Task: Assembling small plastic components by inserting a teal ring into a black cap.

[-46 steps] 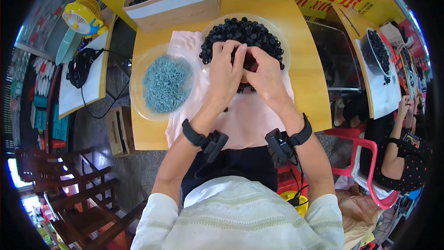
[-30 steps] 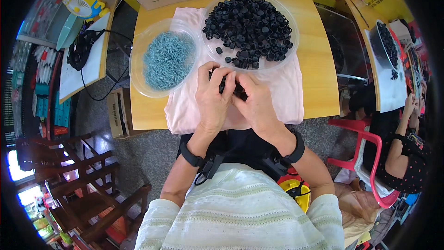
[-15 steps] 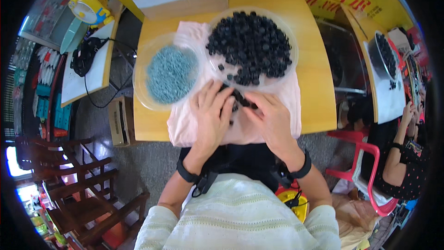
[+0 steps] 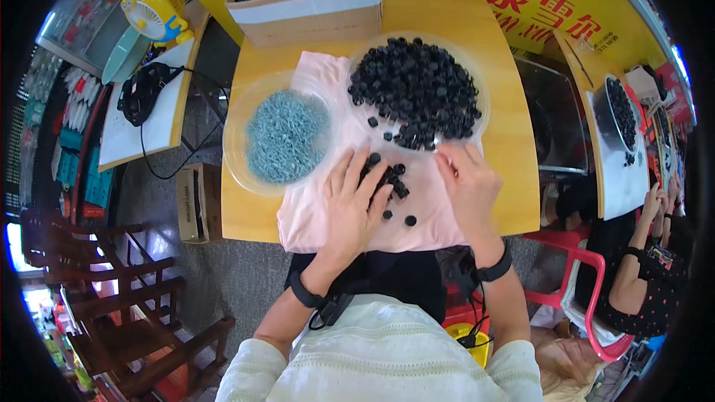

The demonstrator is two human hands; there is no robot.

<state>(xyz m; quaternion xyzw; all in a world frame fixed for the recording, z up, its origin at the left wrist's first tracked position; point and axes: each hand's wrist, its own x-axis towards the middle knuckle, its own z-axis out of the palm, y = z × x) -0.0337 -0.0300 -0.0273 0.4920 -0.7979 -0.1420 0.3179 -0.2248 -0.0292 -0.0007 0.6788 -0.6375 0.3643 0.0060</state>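
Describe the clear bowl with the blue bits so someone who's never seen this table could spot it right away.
Start at the wooden table and find the pink cloth spread on it. The bowl of blue bits sits on the cloth's left edge, just beyond the left hand. Its neighbour, the bowl of black pieces, holds dark parts, not pale blue ones.

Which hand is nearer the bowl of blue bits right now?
Left. The left hand lies on the pink cloth just right of the blue-bit bowl, near its rim. The right hand is farther right, below the bowl of black pieces.
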